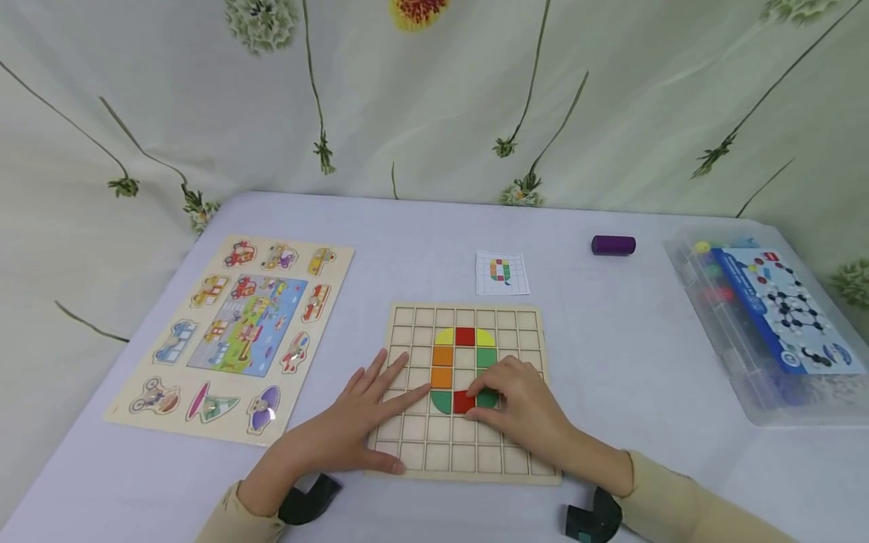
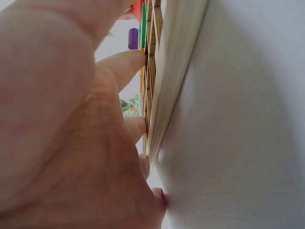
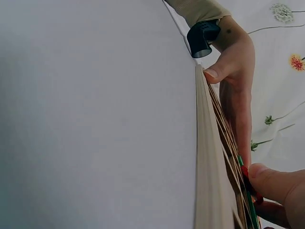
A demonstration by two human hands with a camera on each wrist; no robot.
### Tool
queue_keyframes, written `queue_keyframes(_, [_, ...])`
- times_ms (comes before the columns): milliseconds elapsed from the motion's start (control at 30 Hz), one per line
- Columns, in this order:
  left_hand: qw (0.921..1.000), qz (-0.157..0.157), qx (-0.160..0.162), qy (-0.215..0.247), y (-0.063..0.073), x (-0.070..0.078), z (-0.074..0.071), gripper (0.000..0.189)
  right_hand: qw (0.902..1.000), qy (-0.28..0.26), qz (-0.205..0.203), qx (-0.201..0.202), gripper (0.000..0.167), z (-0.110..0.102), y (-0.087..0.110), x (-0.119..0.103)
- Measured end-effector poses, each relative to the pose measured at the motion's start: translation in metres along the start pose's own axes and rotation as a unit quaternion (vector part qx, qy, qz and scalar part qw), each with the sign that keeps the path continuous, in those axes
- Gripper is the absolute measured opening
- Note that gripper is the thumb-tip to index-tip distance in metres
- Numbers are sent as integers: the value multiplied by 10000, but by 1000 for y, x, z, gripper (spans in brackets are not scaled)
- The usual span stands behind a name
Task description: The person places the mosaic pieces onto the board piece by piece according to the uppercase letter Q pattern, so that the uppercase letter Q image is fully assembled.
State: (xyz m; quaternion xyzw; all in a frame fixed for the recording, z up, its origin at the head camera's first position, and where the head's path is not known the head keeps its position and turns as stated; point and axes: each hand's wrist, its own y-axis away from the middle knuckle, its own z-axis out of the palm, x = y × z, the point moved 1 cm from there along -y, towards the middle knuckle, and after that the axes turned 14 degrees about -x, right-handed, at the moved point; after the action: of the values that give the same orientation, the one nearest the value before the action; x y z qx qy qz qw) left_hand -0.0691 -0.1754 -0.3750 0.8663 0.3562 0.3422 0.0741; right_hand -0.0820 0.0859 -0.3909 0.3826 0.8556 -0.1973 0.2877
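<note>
A wooden grid board (image 1: 437, 457) lies flat on the table. Set in its cells is a ring of coloured tiles: a red square (image 1: 465, 336) between yellow quarter-rounds at the top, orange squares (image 1: 441, 376) on the left, and green pieces (image 1: 486, 357) on the right. My right hand (image 1: 521, 405) pinches a red square tile (image 1: 462, 403) at the bottom of the ring, its thumb right against the tile in the right wrist view. That hand partly covers a green tile beside it. With fingers spread, my left hand (image 1: 353, 424) rests on the board's left side.
Behind the board lies a small pattern card (image 1: 502, 273). A vehicle puzzle board (image 1: 170, 392) is on the left. To the right are a purple cylinder (image 1: 613, 245) and a clear plastic box (image 1: 709, 332) with a blue booklet (image 1: 790, 311) on its lid.
</note>
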Motion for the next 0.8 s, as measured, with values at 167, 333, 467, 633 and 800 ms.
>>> queue_keyframes(167, [10000,2,3,-13,0,0,-1,92,9998,173,26,-13,24,1,-1,-1])
queue_keyframes(333, [10000,14,19,18,0,1,-1,92,9995,291,76,-86,24,2,-1,-1])
queue_keyframes(467, [10000,12,-10,26,0,1,-2,92,9993,219,143,-264,28,-2,1,-3])
queue_keyframes(633, [10000,-5,-35,52,0,1,-1,92,9979,-485,179,-395,27,-19,9,0])
queue_keyframes(800, [10000,14,-26,66,0,1,-1,93,9935,-1062,320,-247,22,-42,33,14])
